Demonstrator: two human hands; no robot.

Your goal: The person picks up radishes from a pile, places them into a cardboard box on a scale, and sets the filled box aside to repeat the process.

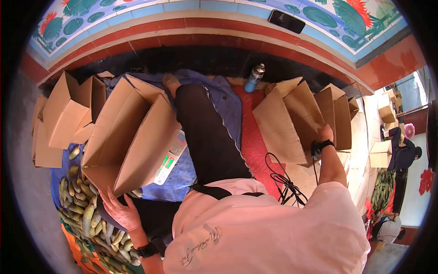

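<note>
My left hand (122, 212) has its fingers stretched out against the lower edge of an open cardboard box (148, 132). That box stands over a white digital scale (165, 170) with lit green displays, partly hidden behind it. A heap of long green-brown vegetables (86, 219) lies beside and below my left hand. On the other side, my right hand (325, 133) is closed on the edge of another open cardboard box (285, 118); its fingertips are partly hidden. Both boxes gape upward, and no contents show in them.
More cardboard boxes (64, 109) stand at the left, others (340, 109) at the right. A bottle (254, 77) stands near the wall, and a phone (286, 21) lies on the tiled ledge. A black cord (287, 185) coils beside me. Two people (401, 153) are at the far right.
</note>
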